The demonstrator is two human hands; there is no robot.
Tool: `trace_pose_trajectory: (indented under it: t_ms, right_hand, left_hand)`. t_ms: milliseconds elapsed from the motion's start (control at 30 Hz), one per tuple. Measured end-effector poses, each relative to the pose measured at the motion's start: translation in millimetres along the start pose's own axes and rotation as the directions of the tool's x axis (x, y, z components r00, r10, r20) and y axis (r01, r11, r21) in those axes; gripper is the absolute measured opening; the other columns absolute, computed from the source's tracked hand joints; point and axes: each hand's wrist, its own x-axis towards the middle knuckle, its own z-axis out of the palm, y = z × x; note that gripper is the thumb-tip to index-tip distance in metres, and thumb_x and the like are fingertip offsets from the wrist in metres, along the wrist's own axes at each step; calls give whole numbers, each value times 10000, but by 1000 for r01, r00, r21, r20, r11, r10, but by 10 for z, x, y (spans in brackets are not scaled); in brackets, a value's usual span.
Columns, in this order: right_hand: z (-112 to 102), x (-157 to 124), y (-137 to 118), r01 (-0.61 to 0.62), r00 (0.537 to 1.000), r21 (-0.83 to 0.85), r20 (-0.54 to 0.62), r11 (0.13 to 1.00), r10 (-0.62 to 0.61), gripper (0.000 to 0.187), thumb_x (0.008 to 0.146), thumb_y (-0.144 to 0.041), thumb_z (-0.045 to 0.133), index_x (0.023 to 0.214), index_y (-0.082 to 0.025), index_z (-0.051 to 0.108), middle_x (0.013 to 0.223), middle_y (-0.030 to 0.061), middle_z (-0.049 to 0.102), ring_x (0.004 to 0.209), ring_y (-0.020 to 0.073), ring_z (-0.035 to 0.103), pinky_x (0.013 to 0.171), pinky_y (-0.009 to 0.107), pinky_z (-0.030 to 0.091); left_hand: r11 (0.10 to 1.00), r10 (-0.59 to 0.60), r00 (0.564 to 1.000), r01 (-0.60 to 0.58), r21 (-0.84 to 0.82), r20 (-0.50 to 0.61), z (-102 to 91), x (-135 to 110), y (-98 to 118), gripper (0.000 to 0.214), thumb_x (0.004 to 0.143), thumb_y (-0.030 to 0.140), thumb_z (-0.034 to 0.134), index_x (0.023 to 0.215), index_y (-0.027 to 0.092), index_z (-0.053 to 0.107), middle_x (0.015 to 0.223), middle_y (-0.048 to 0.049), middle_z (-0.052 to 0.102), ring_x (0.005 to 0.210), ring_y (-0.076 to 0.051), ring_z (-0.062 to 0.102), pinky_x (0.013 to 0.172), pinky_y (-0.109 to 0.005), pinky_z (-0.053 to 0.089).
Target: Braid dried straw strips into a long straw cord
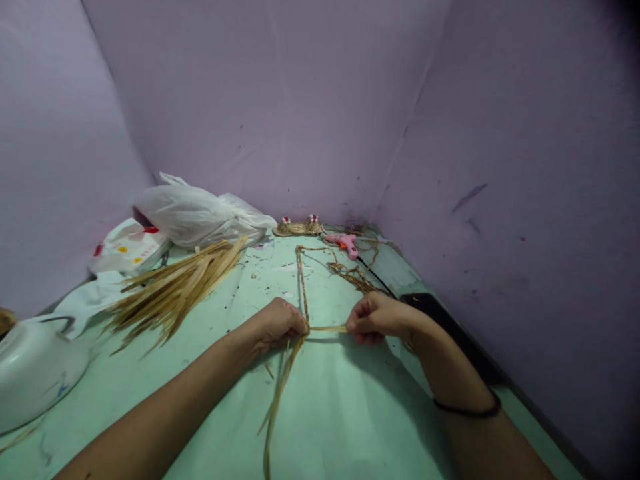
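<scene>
My left hand (277,323) is closed in a pinch on a braided straw cord (301,280) that runs away from me across the pale green table (340,413). Loose straw strands (277,393) trail from that pinch towards me. My right hand (375,317) is closed on one flat straw strip (327,328), stretched sideways between the two hands. A black band circles my right wrist.
A bundle of dry straw (175,287) lies at left, with white plastic bags (200,213) behind it and a white kettle-like vessel (35,367) at the left edge. A pink glue gun (345,241), small woven pieces (299,227) and a dark phone (450,327) sit near the purple walls.
</scene>
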Motion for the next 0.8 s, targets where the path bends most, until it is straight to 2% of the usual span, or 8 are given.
trace_pose_trajectory:
  t_ms: [67,133,300,400,533,600,667,800]
  right_hand:
    - [-56,24,-4,-14,963,41,-269,999,24,62,615,-159,590,564,-124,587,482,2,577,359,50,451,361,154,350]
    - [-48,52,-23,55,884,107,-468,993,1,68,630,-175,587,579,-133,571,510,-1,582,366,44,448,369,151,347]
    - [151,119,-75,217,889,216,-448,952,-101,214,651,-340,583,706,-134,597,400,-29,502,364,83,476,389,180,378]
    - [257,234,-203,301,836,212,-527,930,-151,345,652,-368,567,875,-106,599,346,-52,434,425,131,541,442,211,428]
    - [443,500,-704,448,760,-3,-526,894,-382,418,613,-254,605,1009,-129,562,737,56,632,623,140,597,515,223,464]
    - [602,679,-1050,426,825,-75,-378,902,-421,271,630,-244,611,873,-125,603,790,81,631,623,129,585,508,212,460]
    - [782,897,-1377,339,911,-29,-237,940,-336,135,673,-236,591,728,-112,590,719,82,619,571,113,567,488,210,454]
    - [1062,1417,-1781,108,962,111,-263,988,-76,93,717,-199,564,713,-124,510,541,21,547,462,93,512,458,230,457]
  left_hand:
    - [1000,-17,1000,17,-10,-3,1,-11,15,70,481,167,528,453,139,470,327,71,299,284,-27,190,325,-199,77]
    - [999,-30,999,30,-21,-11,10,-39,41,64,470,145,518,441,140,462,318,71,296,277,-29,196,320,-195,87]
    - [999,-5,997,3,-38,-72,46,-79,53,88,448,92,512,408,133,445,308,65,301,287,-35,231,315,-185,126]
    - [999,7,996,-10,-33,-92,54,-26,-7,76,438,88,539,428,127,475,324,52,346,309,-55,288,313,-187,161]
    - [997,66,994,-70,-42,-93,52,16,-55,82,438,55,529,443,124,485,359,41,393,328,-68,341,327,-195,226]
    - [997,73,991,-72,13,-112,46,9,-52,115,441,61,553,420,127,461,351,36,384,325,-74,338,331,-209,242]
    - [996,56,991,-46,81,-125,38,17,-49,166,439,78,589,397,132,437,336,33,366,328,-80,330,334,-221,245]
    - [992,62,995,-53,114,-75,35,162,-90,178,417,59,609,394,130,447,331,18,372,396,-125,399,394,-256,319]
